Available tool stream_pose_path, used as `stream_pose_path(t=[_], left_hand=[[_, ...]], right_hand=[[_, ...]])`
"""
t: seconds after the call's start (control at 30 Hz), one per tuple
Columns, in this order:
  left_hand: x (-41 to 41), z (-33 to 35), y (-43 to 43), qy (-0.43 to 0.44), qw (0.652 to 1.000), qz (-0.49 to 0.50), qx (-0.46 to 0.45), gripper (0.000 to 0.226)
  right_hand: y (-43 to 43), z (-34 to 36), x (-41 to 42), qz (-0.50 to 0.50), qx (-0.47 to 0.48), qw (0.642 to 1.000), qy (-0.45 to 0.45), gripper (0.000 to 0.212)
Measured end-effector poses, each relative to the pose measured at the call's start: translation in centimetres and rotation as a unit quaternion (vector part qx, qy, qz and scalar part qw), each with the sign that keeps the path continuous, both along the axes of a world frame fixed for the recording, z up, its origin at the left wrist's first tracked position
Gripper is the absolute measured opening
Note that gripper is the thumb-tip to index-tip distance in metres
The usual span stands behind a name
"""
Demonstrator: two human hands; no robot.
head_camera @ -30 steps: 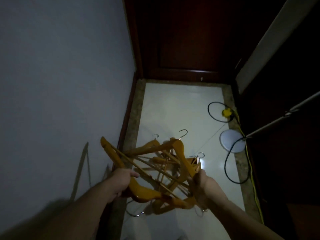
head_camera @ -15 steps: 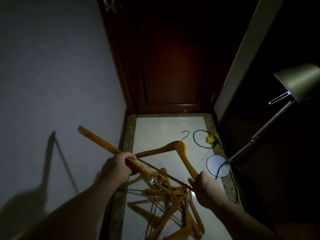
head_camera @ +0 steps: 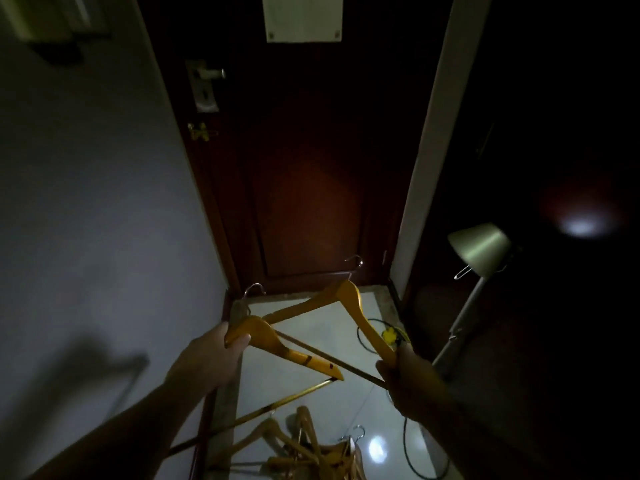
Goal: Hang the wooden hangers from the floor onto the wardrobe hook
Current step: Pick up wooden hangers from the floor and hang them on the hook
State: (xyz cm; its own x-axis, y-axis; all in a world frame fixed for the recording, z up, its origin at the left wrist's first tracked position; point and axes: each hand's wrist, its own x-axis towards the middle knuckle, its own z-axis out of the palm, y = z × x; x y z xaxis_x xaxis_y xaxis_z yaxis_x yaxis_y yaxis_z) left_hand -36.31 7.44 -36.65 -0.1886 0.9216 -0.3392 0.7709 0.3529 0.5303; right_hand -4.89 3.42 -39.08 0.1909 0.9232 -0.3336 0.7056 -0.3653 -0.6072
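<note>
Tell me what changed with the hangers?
Both hands lifted two hangers free of the tangle: the left hand holds the near hanger, the right hand the far hanger. The rest dropped into a pile on the floor. The lamp stayed put.

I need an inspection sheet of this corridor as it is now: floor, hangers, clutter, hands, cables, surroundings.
Surface: pale glossy floor, one light reflection.
Job's things: left hanger and right hanger lifted, crossing in the picture; pile of hangers on the floor.
Clutter: nothing seen.
Hands: left hand grips left hanger at its neck; right hand grips right hanger's arm end.
Cables: black cable looped on floor, yellow connector.
Surroundings: dark door, floor lamp, grey wall; wardrobe hook not seen.
</note>
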Motion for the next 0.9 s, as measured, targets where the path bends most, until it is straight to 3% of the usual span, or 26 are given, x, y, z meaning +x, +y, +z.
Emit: stream_pose_path(t=[0.4,0.6,0.9], left_hand=[[3.4,18.0,1.4,-0.046,0.976,-0.159,0.141,0.033],[6.7,25.8,-1.6,-0.043,0.94,-0.251,0.228,0.021],[17.1,33.1,-7.4,-0.107,0.884,-0.38,0.25,0.023]], right_hand=[[-3.5,18.8,3.5,-0.017,0.152,0.983,-0.098,0.028],[-9.3,26.6,5.5,-0.088,0.191,0.965,-0.158,0.035],[-21.5,34.9,12.0,-0.156,0.221,0.94,-0.21,0.032]])
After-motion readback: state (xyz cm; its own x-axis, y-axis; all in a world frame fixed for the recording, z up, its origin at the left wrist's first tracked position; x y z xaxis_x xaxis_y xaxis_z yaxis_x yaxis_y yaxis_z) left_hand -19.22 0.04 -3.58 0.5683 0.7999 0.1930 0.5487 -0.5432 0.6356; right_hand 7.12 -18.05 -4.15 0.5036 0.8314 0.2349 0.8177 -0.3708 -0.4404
